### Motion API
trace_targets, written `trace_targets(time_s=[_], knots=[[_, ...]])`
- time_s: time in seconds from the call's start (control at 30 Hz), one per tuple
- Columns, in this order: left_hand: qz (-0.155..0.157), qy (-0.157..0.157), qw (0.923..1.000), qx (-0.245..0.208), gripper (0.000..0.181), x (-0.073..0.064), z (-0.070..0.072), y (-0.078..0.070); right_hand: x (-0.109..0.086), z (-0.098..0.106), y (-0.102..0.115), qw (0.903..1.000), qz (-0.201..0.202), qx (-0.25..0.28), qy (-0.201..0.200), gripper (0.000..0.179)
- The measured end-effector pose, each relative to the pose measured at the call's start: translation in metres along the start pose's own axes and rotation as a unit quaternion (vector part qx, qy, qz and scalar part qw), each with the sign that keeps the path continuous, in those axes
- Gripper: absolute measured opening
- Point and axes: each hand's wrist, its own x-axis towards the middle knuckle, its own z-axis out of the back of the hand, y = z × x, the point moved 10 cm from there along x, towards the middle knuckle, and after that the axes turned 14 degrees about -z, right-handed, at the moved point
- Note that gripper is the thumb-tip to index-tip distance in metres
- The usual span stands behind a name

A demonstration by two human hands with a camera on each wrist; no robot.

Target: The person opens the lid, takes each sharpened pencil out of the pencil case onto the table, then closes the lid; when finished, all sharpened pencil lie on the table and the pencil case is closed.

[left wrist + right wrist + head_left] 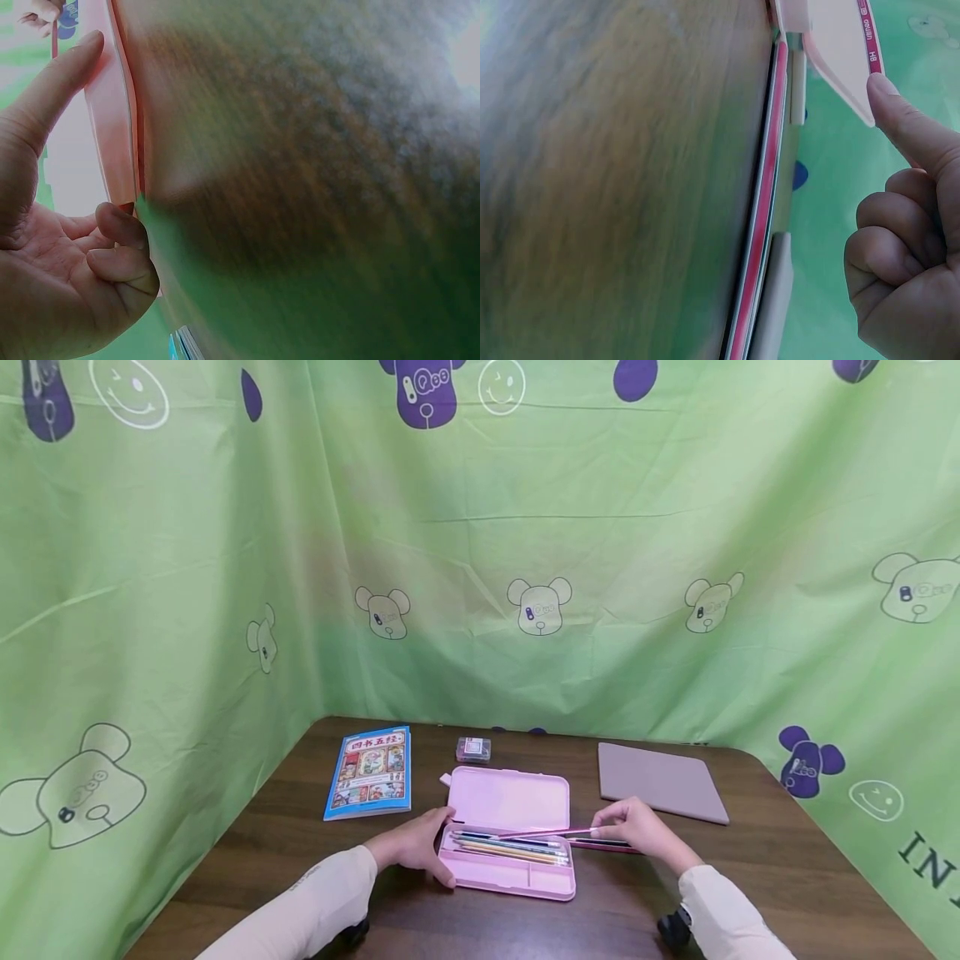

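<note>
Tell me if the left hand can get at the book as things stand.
Probably yes: the book lies just beyond the left hand, with nothing visible between them. That hand holds the case by its left end, so it would likely have to let go first.

Room before case, lid behind

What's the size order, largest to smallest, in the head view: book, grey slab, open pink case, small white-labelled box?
1. Open pink case
2. Book and grey slab: too alike in area to rank
3. Small white-labelled box
</note>
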Motion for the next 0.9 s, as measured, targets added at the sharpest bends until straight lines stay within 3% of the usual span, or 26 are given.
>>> trace_targets(time_s=[0.37,0.9], knots=[[0.001,-0.001,1.0,-0.008,0.102,0.0,0.0,0.0,-0.01,0.017,-0.01,0.9998,-0.015,-0.01,-0.01,0.01],[0.0,0.0,1.0,-0.005,0.104,-0.001,0.0,0.001,-0.034,0.05,-0.041,0.9988,-0.032,-0.005,-0.037,0.007]])
